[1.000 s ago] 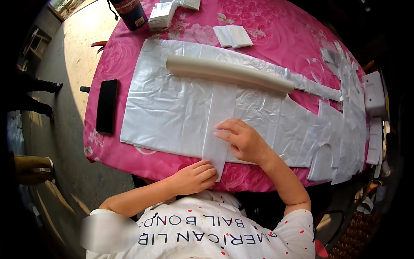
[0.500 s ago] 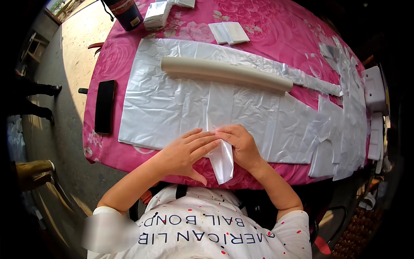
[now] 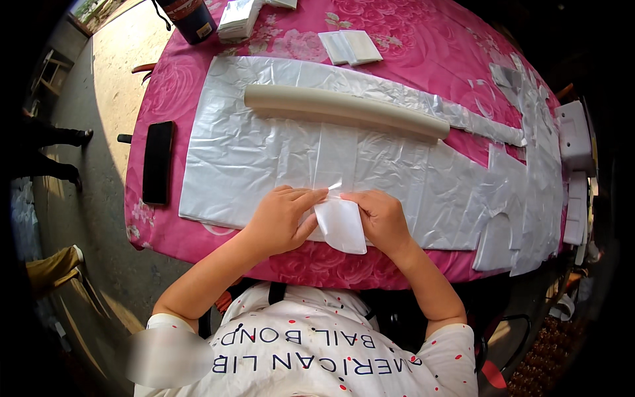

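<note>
Between my hands, near the table's front edge, is a thin white plastic bag (image 3: 341, 227) with its lower part folded over toward me. My left hand (image 3: 281, 217) pinches its left side between thumb and fingers. On the other side my right hand (image 3: 382, 220) is closed on the right edge. Underneath lies a wide stack of white plastic bags (image 3: 228, 172), flat on the table. A beige cardboard tube (image 3: 344, 111) rests across the stack, beyond my hands.
A black phone (image 3: 159, 163) lies at the left on the pink flowered tablecloth (image 3: 165, 92). Folded white packets (image 3: 350, 47) and a dark cup (image 3: 188, 20) are at the far side. Loose plastic sheets (image 3: 529, 192) hang over the right end, beside a white box (image 3: 575, 137).
My left hand has gone from flat, spread fingers to a pinch. The bag's narrow fold has widened and its lower end sits higher. My right hand has shifted slightly right.
</note>
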Demonstrator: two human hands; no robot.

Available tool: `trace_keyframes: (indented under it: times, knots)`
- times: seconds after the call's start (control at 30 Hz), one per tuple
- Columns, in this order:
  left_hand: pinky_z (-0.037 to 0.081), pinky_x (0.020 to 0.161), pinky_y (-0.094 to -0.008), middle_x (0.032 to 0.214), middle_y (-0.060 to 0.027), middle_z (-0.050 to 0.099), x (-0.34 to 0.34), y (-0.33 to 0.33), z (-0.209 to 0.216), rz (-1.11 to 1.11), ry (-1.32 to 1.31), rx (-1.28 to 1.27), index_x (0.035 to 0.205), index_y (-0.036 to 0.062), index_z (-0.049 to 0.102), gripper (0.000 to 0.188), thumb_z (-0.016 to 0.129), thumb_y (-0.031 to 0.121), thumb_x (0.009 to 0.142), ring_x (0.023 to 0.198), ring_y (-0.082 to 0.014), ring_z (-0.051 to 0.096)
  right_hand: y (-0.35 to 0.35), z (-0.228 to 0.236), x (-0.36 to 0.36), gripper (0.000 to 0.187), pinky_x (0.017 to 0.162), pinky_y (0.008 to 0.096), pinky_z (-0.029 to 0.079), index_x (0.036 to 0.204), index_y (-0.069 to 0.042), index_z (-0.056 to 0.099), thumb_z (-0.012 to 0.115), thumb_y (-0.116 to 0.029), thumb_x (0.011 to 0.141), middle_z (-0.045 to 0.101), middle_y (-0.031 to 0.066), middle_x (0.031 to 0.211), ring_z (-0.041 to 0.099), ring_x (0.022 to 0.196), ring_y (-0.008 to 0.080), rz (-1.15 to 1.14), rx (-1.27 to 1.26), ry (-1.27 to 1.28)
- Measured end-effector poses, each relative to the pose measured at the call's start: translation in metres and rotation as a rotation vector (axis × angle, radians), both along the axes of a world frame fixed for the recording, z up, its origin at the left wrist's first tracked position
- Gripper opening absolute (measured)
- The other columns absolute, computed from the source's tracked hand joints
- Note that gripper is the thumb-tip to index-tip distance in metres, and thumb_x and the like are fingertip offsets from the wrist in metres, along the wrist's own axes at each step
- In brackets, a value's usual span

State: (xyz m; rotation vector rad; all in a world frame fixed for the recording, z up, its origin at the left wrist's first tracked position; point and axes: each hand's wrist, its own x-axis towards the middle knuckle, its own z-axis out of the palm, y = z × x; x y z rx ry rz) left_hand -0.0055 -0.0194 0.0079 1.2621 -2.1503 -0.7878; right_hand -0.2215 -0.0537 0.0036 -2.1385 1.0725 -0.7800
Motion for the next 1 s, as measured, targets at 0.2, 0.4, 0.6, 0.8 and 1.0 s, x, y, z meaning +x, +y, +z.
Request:
trace_keyframes:
  times: [0.2, 0.4, 0.6, 0.8, 1.0]
  knots:
    - [0.038, 0.095, -0.0416, 0.124, -0.0223, 0.049, -0.013, -0.009, 0.003, 0.325, 0.208, 0.076, 0.128, -0.0024, 0.042, 0.048, 0.053, 0.021, 0.088, 0.111, -0.0350, 0.050, -0.025, 0.015, 0.013, 0.024, 0.051, 0.0268, 0.046, 0.076, 0.003, 0.062, 0.057, -0.018, 0.087, 0.060, 0.0076, 0.058, 0.059, 0.051, 0.0115, -0.256, 0.663, -0.003]
    - [0.018, 0.110, -0.0435, 0.145, -0.0219, 0.024, -0.033, 0.000, -0.013, 0.049, -0.279, -0.134, 0.138, -0.0048, 0.025, 0.068, 0.053, 0.029, 0.086, 0.135, -0.0341, 0.022, -0.044, 0.020, 0.018, 0.024, 0.050, 0.0242, 0.046, 0.075, 0.003, 0.061, 0.058, -0.019, 0.086, 0.061, 0.0057, 0.060, 0.061, 0.053, 0.0117, -0.287, 0.939, 0.020]
    - [0.012, 0.112, -0.0424, 0.147, -0.0217, 0.019, -0.037, 0.001, -0.023, 0.053, -0.387, -0.081, 0.139, -0.0063, 0.021, 0.073, 0.050, 0.035, 0.086, 0.138, -0.0327, 0.015, -0.040, 0.020, 0.018, 0.019, 0.051, 0.0263, 0.047, 0.079, 0.002, 0.061, 0.062, -0.017, 0.084, 0.062, 0.0058, 0.061, 0.062, 0.054, 0.0142, -0.304, 0.931, 0.007]
    - [0.022, 0.108, -0.0417, 0.138, -0.0223, 0.035, -0.038, -0.004, -0.024, 0.112, -0.384, -0.170, 0.132, -0.0073, 0.035, 0.060, 0.050, 0.025, 0.084, 0.131, -0.0328, 0.030, -0.024, 0.003, 0.012, 0.034, 0.081, 0.0367, 0.048, 0.100, -0.001, 0.060, 0.071, -0.008, 0.069, 0.060, 0.0126, 0.103, 0.058, 0.096, 0.0269, -0.173, -0.323, 0.251]
    - [0.037, 0.098, -0.0394, 0.125, -0.0183, 0.052, -0.034, -0.022, -0.019, 0.126, -0.360, -0.256, 0.120, -0.0060, 0.049, 0.049, 0.054, 0.008, 0.074, 0.118, -0.0286, 0.049, -0.048, 0.004, 0.001, 0.042, 0.090, 0.0392, 0.045, 0.111, -0.001, 0.058, 0.063, 0.000, 0.070, 0.057, 0.0139, 0.112, 0.054, 0.104, 0.0301, 0.236, -0.353, 0.210]
